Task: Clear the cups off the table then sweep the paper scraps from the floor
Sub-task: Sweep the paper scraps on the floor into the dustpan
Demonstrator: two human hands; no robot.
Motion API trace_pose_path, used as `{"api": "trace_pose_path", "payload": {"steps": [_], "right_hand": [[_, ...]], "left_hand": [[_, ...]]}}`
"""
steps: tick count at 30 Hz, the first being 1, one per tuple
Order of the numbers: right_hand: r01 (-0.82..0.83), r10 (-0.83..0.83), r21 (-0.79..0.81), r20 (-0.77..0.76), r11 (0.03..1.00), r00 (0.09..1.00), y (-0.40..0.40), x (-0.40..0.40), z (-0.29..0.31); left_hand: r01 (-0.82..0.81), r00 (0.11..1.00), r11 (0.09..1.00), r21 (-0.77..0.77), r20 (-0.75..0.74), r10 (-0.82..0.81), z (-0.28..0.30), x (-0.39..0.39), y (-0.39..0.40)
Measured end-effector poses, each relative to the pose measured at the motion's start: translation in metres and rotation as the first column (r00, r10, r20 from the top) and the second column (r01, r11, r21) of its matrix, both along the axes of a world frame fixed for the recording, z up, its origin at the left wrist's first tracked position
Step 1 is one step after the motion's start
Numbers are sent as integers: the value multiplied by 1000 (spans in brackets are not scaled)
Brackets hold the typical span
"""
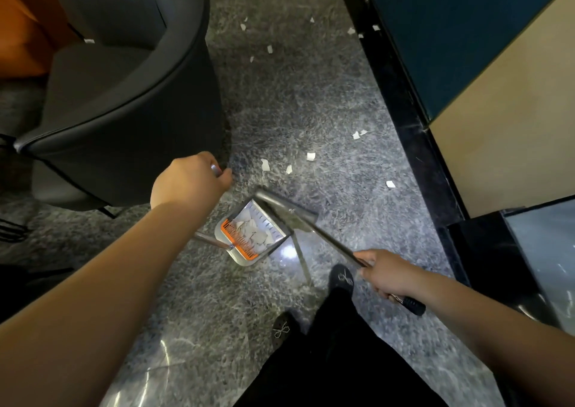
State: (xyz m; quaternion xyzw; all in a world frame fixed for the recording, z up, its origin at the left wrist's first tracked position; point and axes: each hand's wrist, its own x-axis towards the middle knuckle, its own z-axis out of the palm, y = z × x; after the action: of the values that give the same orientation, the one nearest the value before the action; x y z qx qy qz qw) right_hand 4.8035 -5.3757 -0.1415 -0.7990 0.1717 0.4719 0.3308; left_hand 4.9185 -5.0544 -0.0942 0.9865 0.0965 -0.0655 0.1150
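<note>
White paper scraps [253, 235] lie piled in the grey dustpan [249, 235], its mouth facing the broom head [287, 212]. The broom's metal shaft slants back to the right hand [389, 274], curled round it. The left hand [189, 181] grips the dustpan's handle top. More scraps dot the speckled floor [295, 111] between armchair [124, 95] and black skirting [404, 111].

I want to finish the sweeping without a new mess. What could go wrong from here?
1. The dustpan already holds scraps; if the left hand tilts its handle, they may spill.
2. Many paper scraps lie beyond the broom, some along the black baseboard, and are easy to miss.
3. The broom could knock the armchair.
</note>
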Motion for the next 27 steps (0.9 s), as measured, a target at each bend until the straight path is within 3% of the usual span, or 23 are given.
{"api": "trace_pose_path", "payload": {"steps": [6, 15, 21, 27], "right_hand": [[60, -53, -63, 103, 996, 993, -32, 72, -18], [109, -94, -111, 128, 988, 987, -88, 227, -47], [-15, 30, -139, 108, 990, 994, -99, 328, -67], [-209, 217, -146, 36, 967, 976, -76, 370, -94]], "left_hand": [[-79, 997, 997, -20, 4, 79, 0, 41, -15], [-121, 990, 992, 38, -64, 123, -6, 145, -63], [-119, 989, 989, 85, -78, 126, -11, 196, -71], [-155, 983, 983, 102, -81, 164, -15, 205, -58]]}}
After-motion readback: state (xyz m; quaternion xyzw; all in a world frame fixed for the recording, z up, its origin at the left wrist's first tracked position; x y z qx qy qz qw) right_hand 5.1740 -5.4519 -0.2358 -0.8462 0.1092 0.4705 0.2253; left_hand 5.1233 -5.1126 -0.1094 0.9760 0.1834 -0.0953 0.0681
